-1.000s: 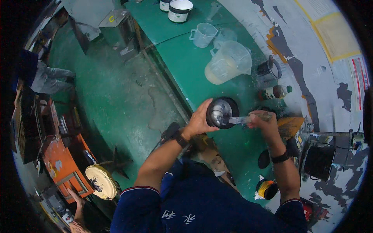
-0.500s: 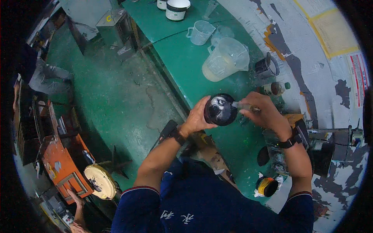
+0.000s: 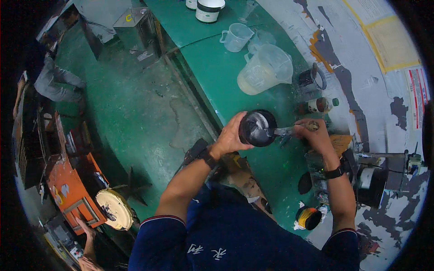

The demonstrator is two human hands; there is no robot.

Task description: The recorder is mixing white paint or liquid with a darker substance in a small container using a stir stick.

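My left hand (image 3: 229,135) is wrapped round the side of a small black pot (image 3: 271,118), tilted so its mouth shows. Inside lies a dark paste-like substance with a smeared white streak (image 3: 258,124). My right hand (image 3: 319,139) grips a smeared spatula (image 3: 285,131) by its handle. The blade tip reaches over the pot's right rim into the contents. Just beyond my right hand, a bottle with a green cap (image 3: 322,105) lies on its side.
On the green table (image 3: 271,176) stand a large translucent jug (image 3: 264,72), a smaller measuring jug (image 3: 236,37), a dark cup (image 3: 312,79) and a white tub (image 3: 209,12). A yellow-and-black container (image 3: 308,217) is near my right elbow. Another person's hand (image 3: 87,229) shows at lower left.
My right hand has shifted slightly to the right and the spatula now lies flatter, showing more of its blade and handle. The white streak has changed shape.
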